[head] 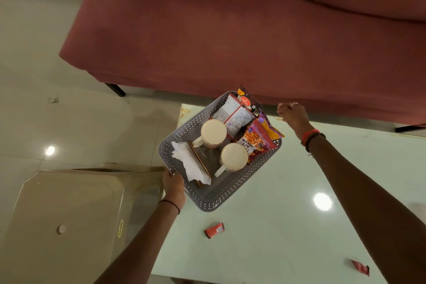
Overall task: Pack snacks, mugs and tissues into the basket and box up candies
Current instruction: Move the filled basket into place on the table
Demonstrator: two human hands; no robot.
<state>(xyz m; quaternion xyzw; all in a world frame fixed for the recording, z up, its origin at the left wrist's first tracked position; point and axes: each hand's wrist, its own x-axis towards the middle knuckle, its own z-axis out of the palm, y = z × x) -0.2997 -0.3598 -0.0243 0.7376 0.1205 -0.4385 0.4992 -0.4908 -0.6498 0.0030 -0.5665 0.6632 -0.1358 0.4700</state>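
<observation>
Head view showed the left hand gripping the near-left rim of the grey basket, which sat over the far-left corner of the glass table; whether it rested there or was lifted could not be told. Inside stood two cream mugs, with white tissues against the left wall. Along the far right side lay the snacks: a purple packet reading "NUTS", a dark packet with a red oval Haldiram's logo, and a white packet back in fine print too small to read. The right hand hovered apart from the basket, fingers curled; whether it held anything could not be told. Two red candies lay on the table, their writing illegible.
</observation>
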